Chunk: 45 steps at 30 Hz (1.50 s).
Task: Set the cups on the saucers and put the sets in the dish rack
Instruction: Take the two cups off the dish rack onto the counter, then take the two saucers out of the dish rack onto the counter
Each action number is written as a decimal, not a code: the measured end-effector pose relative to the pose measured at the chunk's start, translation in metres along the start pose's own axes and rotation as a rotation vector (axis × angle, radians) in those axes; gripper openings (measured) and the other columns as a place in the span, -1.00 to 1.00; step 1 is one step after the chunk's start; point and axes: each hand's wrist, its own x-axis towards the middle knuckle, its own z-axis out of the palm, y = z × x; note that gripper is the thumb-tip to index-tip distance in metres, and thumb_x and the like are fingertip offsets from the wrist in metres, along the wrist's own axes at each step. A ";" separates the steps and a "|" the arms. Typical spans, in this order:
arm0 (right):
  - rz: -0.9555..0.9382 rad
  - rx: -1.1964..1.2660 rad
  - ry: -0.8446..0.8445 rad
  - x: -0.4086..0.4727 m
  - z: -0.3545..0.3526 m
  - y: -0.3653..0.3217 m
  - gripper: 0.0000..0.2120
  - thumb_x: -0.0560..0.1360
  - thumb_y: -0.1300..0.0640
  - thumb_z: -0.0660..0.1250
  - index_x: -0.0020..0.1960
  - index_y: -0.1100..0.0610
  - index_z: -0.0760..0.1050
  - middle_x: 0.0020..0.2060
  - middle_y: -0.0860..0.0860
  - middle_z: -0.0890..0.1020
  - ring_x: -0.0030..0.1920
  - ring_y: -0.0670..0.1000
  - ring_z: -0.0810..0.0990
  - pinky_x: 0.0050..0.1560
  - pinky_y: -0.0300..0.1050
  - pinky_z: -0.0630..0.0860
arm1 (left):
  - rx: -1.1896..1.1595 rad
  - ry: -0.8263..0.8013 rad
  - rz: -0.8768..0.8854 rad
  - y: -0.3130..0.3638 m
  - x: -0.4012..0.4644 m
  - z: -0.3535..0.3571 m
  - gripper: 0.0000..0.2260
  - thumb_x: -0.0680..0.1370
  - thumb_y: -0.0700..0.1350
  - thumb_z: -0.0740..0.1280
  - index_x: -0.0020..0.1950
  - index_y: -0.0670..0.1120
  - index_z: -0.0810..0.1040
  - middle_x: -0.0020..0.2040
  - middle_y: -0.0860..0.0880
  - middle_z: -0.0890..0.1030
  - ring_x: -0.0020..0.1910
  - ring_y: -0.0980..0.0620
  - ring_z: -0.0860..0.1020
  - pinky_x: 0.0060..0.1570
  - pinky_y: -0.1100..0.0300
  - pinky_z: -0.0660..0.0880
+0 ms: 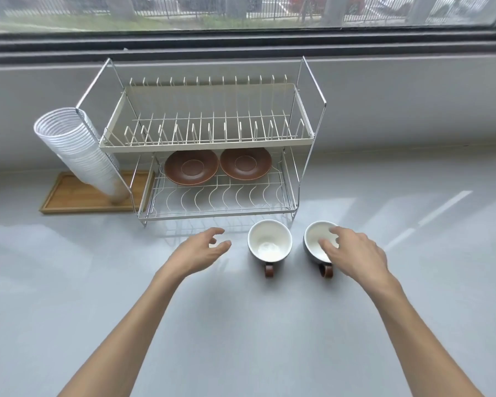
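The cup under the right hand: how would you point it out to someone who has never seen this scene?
Find the two-tier wire dish rack below the window. Two white-lined cups stand on the counter before it, brown handles toward the viewer. It is the right-hand cup, the one whose rim the right hand partly covers; the other cup sits uncovered.

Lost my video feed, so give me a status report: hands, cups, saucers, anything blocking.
Left hand open, empty. Right hand open over right cup, no grip yet. Left cup untouched on counter. Both saucers in rack's lower tier. Path clear.
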 end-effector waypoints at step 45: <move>-0.247 0.133 -0.119 0.203 0.019 -0.163 -0.55 0.64 -0.04 0.14 0.43 0.18 0.37 0.37 0.23 0.47 0.37 0.28 0.44 0.32 0.14 0.38 | -0.488 0.416 -0.073 0.069 0.162 0.001 -0.50 0.64 0.00 0.27 0.56 -0.11 0.33 0.24 -0.08 0.64 -0.21 0.06 0.67 0.06 -0.05 0.65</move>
